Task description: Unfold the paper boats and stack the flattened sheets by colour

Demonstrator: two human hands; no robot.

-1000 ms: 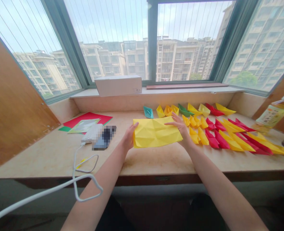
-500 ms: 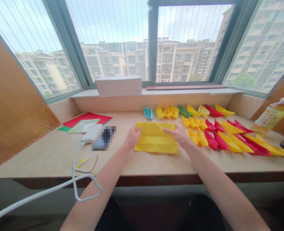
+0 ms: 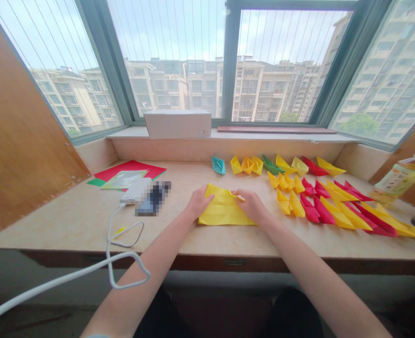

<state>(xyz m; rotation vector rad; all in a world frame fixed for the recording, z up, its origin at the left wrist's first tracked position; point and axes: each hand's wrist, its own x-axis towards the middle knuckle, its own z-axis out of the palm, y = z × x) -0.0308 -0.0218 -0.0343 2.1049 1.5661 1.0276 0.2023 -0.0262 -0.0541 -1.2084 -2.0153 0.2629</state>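
A creased sheet of yellow paper (image 3: pixel 225 211) is held between my two hands over the front middle of the desk. At its left edge, my left hand (image 3: pixel 199 203) grips it with the thumb lying on top. My right hand (image 3: pixel 249 205) pinches the upper right part, where the corner is bent over and a pale bit shows by the fingers. The fingers under the paper are hidden. To the right stand rows of folded paper boats, among them a yellow boat (image 3: pixel 283 202) and a red boat (image 3: pixel 309 209).
A teal paper boat (image 3: pixel 218 165) stands behind my hands. On the left lie red paper (image 3: pixel 133 168), a white power bank (image 3: pixel 136 190) with a cable (image 3: pixel 126 257), and a blurred-out phone (image 3: pixel 153 199). A bottle (image 3: pixel 403 176) stands far right; a white box (image 3: pixel 178 124) sits on the sill.
The paper was flat and spread between both hands. Now its upper right corner is bent over in my right hand, which has moved inward and slightly down. The camera view has shifted slightly.
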